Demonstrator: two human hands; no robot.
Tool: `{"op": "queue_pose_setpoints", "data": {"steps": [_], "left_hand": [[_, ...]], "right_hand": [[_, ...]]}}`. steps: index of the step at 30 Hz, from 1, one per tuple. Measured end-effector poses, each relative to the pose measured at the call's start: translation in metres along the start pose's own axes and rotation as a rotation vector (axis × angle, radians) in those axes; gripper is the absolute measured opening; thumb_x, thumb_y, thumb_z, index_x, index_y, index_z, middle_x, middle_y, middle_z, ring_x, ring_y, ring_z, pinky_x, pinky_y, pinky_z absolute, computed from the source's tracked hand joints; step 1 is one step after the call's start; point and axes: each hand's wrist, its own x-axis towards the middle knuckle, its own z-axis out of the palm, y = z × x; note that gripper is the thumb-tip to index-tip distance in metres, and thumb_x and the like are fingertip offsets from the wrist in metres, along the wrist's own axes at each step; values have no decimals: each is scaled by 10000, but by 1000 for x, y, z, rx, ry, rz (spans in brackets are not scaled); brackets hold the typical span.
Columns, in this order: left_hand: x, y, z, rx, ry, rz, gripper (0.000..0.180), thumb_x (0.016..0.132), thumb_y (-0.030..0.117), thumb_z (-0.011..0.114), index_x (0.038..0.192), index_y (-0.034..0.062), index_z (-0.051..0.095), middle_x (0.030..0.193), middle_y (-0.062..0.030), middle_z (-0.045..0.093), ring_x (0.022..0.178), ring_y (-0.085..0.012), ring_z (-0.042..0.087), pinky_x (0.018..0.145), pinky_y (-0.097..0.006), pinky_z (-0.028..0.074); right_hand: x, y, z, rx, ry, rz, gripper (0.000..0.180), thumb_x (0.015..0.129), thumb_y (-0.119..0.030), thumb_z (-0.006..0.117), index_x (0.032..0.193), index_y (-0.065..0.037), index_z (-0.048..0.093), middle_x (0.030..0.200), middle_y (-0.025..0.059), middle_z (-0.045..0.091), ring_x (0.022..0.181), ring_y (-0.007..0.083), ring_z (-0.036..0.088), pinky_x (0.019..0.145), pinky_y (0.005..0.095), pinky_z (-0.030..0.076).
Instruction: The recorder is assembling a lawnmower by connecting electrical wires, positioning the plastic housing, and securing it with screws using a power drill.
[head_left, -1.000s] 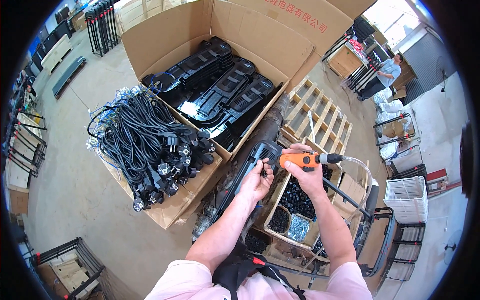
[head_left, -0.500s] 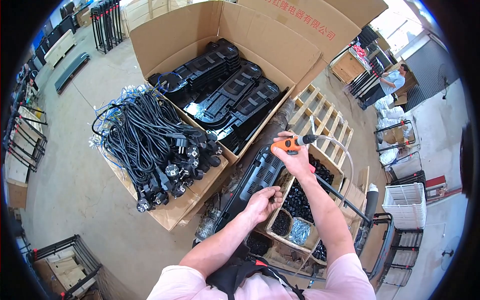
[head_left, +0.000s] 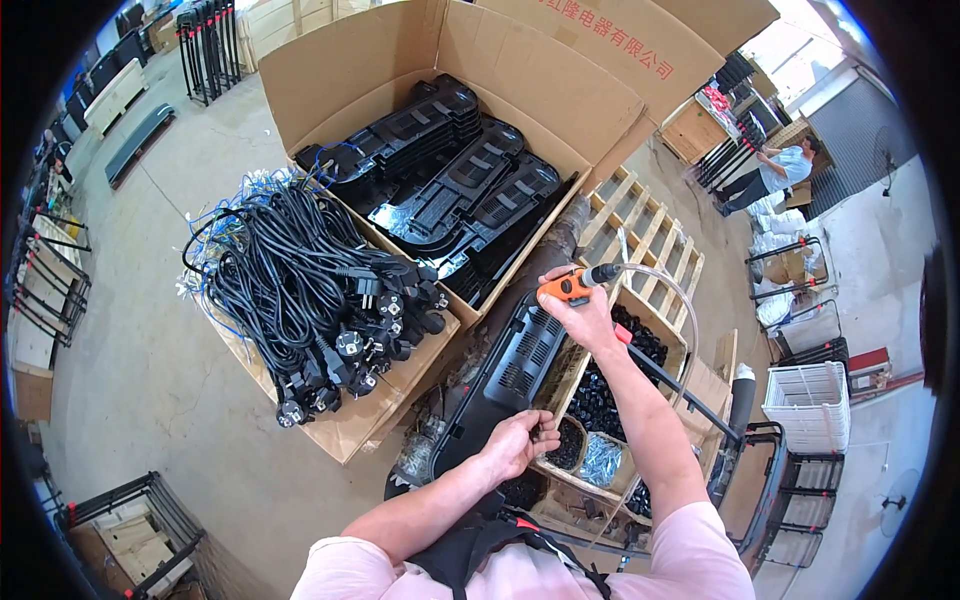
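Observation:
A long black plastic housing [head_left: 492,385] with slotted vents lies slantwise in front of me. My right hand [head_left: 588,318] is wrapped round an orange screwdriver with an air hose [head_left: 566,288] at the housing's far end; its tip is hidden. From the driver's black end a clear hose curves off to the right. My left hand [head_left: 515,445] is over the housing's nearer part, beside the screw bins. Its fingers are curled together, and whatever they hold is too small to make out.
A partitioned box [head_left: 545,465] to the right holds black parts and silver screws [head_left: 600,460]. Behind stands a carton [head_left: 350,75] of stacked black housings. Bundled power cords [head_left: 300,270] lie on cardboard at left. A wooden pallet [head_left: 650,225] and a person [head_left: 785,170] are farther right.
My left hand has moved toward me along the housing, its fingers still curled. My right hand and the screwdriver have shifted slightly left.

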Motion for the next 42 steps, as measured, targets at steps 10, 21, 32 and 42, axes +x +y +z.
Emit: {"op": "queue_pose_setpoints", "data": {"steps": [10, 21, 32, 42], "left_hand": [[-26, -14, -27, 127, -23, -30, 241, 1137, 175, 445, 1234, 23, 605, 985, -67, 650, 835, -203, 683, 743, -366, 621], [-56, 1, -9, 61, 3, -9, 407, 1150, 272, 384, 1327, -41, 574, 1328, -191, 645, 1267, -342, 624, 1138, -470, 486], [-58, -54, -18, 745, -23, -230, 334, 1125, 210, 508, 1357, 8, 637, 1239, -82, 681, 1146, -179, 641, 1036, -331, 512], [42, -135, -47, 1762, -28, -444, 507, 1076, 442, 540, 1343, 25, 652, 1265, -113, 674, 1180, -247, 624, 1015, -384, 513]], "right_hand": [[-3, 17, 10, -10, 48, 21, 340, 809, -235, 816, 1085, -54, 732, 983, 49, 750, 926, 171, 699, 901, 350, 552], [-3, 14, 15, -61, 217, 130, 517, 774, -330, 812, 1223, -101, 698, 1102, 133, 761, 1035, 295, 724, 977, 396, 545], [-162, -27, -82, 334, 375, -63, 467, 865, -179, 841, 1279, -46, 669, 1181, 78, 760, 1108, 164, 703, 1047, 350, 544], [-350, 17, -172, 511, 698, 40, 508, 872, -99, 827, 1327, -5, 621, 1195, 139, 760, 1137, 185, 712, 1017, 350, 571]]}}
